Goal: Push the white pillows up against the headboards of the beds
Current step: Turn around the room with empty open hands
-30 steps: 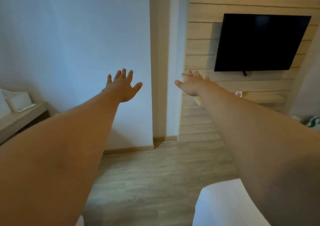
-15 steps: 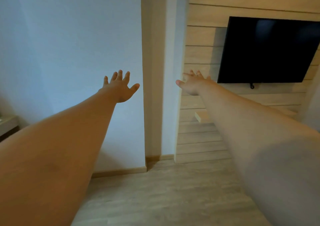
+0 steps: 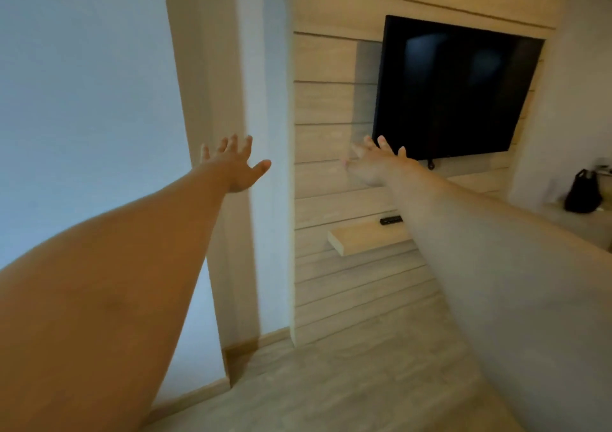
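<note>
Both my arms stretch straight out in front of me at chest height. My left hand (image 3: 233,166) is open with fingers spread, empty, in front of the white wall and a pillar. My right hand (image 3: 376,163) is also open and empty, in front of the wood-panelled wall just left of the television. No pillow, bed or headboard is in view.
A black television (image 3: 453,90) hangs on the wood-slat wall (image 3: 324,100). Below it a small wooden shelf (image 3: 364,238) carries a dark remote (image 3: 390,220). A black bag (image 3: 583,193) sits on a counter at the far right. Wood floor (image 3: 331,385) lies below.
The view has swung to the right and tilted: the white bed corner and left-side shelf have left the frame, the shelf, remote and black bag have appeared. Both hands stay outstretched and open.
</note>
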